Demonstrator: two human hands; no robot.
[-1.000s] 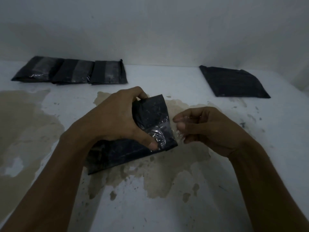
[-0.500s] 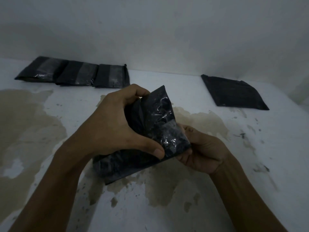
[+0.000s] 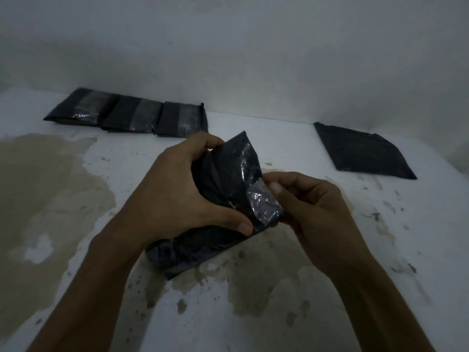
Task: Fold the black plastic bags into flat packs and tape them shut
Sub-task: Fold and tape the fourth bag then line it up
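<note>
Two hands: you have both on one folded black bag (image 3: 223, 199), lifted above the stained table (image 3: 380, 250).
Left fingers: your left hand (image 3: 177, 199) is curled around the pack, thumb (image 3: 236, 224) clamping the near face, the other fingers wrapped over its far top edge.
Right fingers: your right hand (image 3: 312, 207) pinches at the clear tape (image 3: 264, 201) on the pack's right end, thumb (image 3: 275, 186) pressing it down; the fingers behind are hidden.
Handling: judge it light, soft and slick; the folds will likely spring open if your left grip loosens, and the tape may wrinkle or stick to itself.
Where to hold: keep your left clamp across the middle fold, with the taped end free for your right.
Long axis: it runs from lower left near you to upper right, with the right end tilted upward.
Outward: three taped packs (image 3: 132, 115) lie in a row by the wall at far left; one untaped flat bag (image 3: 363, 151) lies far right.
</note>
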